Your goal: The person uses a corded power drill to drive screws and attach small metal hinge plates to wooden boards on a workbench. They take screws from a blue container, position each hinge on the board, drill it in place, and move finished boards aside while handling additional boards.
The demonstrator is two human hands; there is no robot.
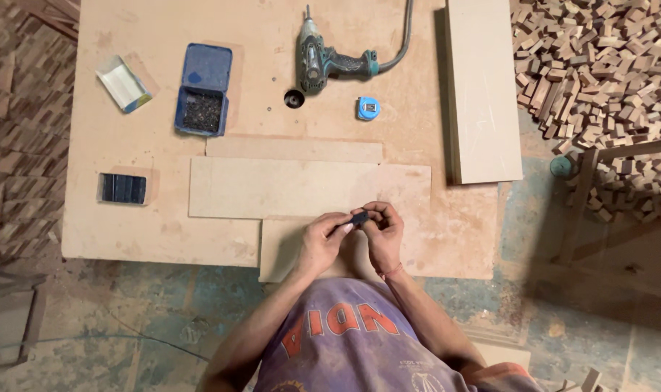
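My left hand (321, 241) and my right hand (385, 231) meet over the near edge of a low board worktop (149, 225). Together they pinch a small dark blue-black piece (359, 218) between the fingertips. Under the hands lies a small pale board piece (279, 250), with a longer pale board (279, 187) just beyond it. Whether the small piece is a tool bit or a fitting is too small to tell.
A corded power drill (323, 59) lies at the far middle, beside a round hole (294, 98) and a blue tape measure (368, 109). An open blue tin of screws (202, 91), a small carton (123, 83) and a dark flat pack (123, 189) sit left. A thick plank (483, 87) and a heap of wood blocks (599, 65) are right.
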